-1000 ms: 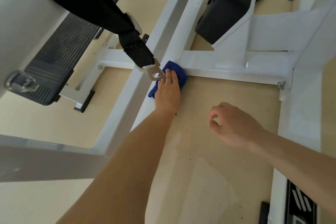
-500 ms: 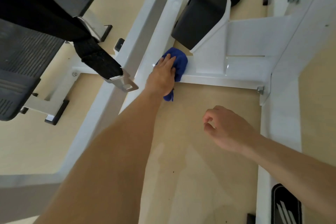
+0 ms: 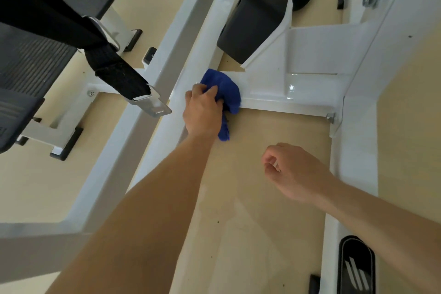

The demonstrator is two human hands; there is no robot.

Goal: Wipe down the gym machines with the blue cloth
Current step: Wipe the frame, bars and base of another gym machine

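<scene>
At the far left a black ribbed footplate (image 3: 35, 64) sits on a white support above the beige floor (image 3: 250, 222). In front of it a black strap (image 3: 71, 28) slants down to the right and ends in a metal buckle (image 3: 154, 104), which hangs close to the camera, over a long white diagonal beam (image 3: 114, 162) of the gym machine.

Just right of the buckle, the left hand (image 3: 202, 112) reaches in on an outstretched bare arm. Its fingers are curled round the blue cloth (image 3: 226, 86) and bunch it up. The cloth is pressed against the near end of the white crossbar (image 3: 286, 100), where that bar meets the inner diagonal rail, and a loose tail of it hangs below the hand toward the floor. Above the cloth, a black pad (image 3: 253, 24) is fixed to an upright white bracket (image 3: 307, 55) (the glossy paint there catches a highlight).

Further right and nearer the camera, the right hand (image 3: 296, 172) hovers over the floor, well apart from the cloth. Its fingers are loosely curled, with the thumb near the forefinger. A bolt (image 3: 330, 117) marks the crossbar's right end, where it joins a white side rail (image 3: 353, 174). A black plate with pale stripes (image 3: 356, 267) lies on that rail at the lower right.
</scene>
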